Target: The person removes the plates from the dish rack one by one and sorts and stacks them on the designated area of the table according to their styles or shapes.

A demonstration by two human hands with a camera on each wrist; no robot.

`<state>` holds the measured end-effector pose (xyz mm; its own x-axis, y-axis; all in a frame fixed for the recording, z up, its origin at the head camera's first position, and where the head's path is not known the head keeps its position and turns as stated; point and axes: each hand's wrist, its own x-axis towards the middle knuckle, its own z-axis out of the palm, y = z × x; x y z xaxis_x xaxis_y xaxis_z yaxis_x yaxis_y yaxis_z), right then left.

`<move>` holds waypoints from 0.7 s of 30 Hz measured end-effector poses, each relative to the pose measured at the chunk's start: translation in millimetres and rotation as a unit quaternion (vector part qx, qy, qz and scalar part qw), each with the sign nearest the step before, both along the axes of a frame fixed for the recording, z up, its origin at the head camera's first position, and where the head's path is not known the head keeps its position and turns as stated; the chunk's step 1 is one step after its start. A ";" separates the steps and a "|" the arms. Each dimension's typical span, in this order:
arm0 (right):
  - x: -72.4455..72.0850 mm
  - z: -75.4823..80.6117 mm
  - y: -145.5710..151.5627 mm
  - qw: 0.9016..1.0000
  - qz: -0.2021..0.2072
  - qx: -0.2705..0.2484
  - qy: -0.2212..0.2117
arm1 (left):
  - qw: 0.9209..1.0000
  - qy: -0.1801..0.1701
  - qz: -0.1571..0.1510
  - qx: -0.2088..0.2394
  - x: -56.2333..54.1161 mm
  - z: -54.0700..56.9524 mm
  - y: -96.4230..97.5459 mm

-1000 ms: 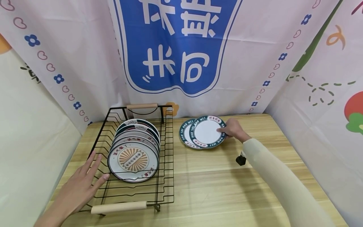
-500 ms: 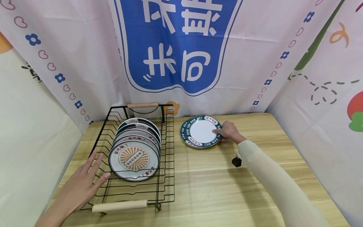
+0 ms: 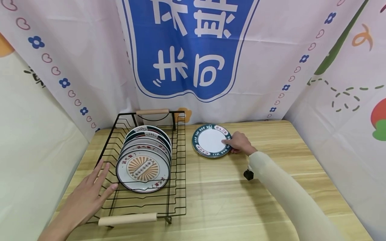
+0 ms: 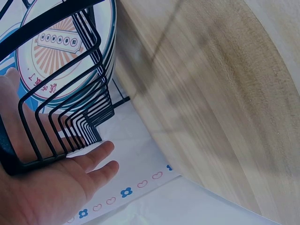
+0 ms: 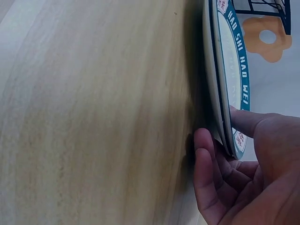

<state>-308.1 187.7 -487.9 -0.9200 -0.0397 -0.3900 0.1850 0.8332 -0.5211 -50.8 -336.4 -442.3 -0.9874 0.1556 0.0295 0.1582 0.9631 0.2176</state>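
My right hand holds the near right rim of two stacked white plates with green lettered borders, thumb on top and fingers curled at the underside. In the right wrist view, the plates lie nested one over the other, close above the wood, with the hand at their edge. My left hand, fingers straight and spread, rests at the left side of a black wire dish rack. Several patterned plates lean in a row inside it. The left wrist view shows that palm against the wires.
The rack has wooden handles at its front and back. The wooden table extends right of it. Printed cloth hangs behind and along both sides. A small black piece hangs under the right wrist.
My right hand has moved left, sliding the upper green-bordered plate over the lower one until the two line up. The left hand stays at the rack.
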 end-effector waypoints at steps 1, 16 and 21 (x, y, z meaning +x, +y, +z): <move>0.2 -0.2 -0.5 1.000 -0.002 0.004 -0.001 | 1.000 -0.002 0.000 -0.001 0.0 0.0 0.2; 3.8 8.3 2.4 0.997 0.030 0.067 -0.001 | 1.000 0.000 -0.002 -0.001 -0.5 -0.5 1.9; 5.5 21.7 3.3 0.986 0.062 0.143 0.059 | 1.000 0.004 -0.003 0.000 -0.2 0.1 1.5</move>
